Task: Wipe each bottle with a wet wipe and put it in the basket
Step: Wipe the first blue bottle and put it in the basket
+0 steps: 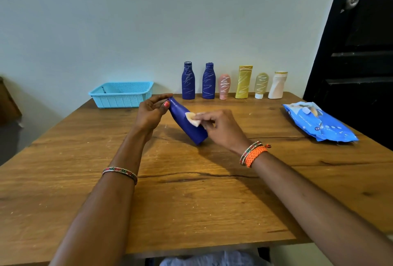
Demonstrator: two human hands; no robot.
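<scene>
left hand (pixel 152 112): pinches the neck of the blue bottle (pixel 187 123) between thumb and fingers; cap end hidden behind the fingertips.
right hand (pixel 221 126): fingers curled on a folded white wet wipe (pixel 192 118), pressing it to the bottle's upper side. Most of the wipe sits under the fingers, only a corner shows.
blue bottle: tilted, neck up-left, base corner touching the table (pixel 191 202) near centre. Visible side looks free of marks; the far side can't be seen.
basket (pixel 121 94): light blue, perforated, far left by the wall. Inside only partly visible over the rim; no bottle seen in it.
bottle row: far edge against the wall, all upright with white scribbles. Left to right: dark blue bottle (pixel 188 81), second dark blue bottle (pixel 208 82), pink tube (pixel 224 86), yellow tube (pixel 244 82), pale green tube (pixel 261 85), white bottle (pixel 277 85). Labels unreadable.
wipes pack (pixel 319 122): blue, lying flat at the right edge, well apart from the hands; print too small to read.
bracelets: beaded band (pixel 120 172) on left forearm, orange braided bands (pixel 254 153) on right wrist.
cut off: both arms run out of frame at the bottom; a dark door (pixel 361 53) clipped at far right.
</scene>
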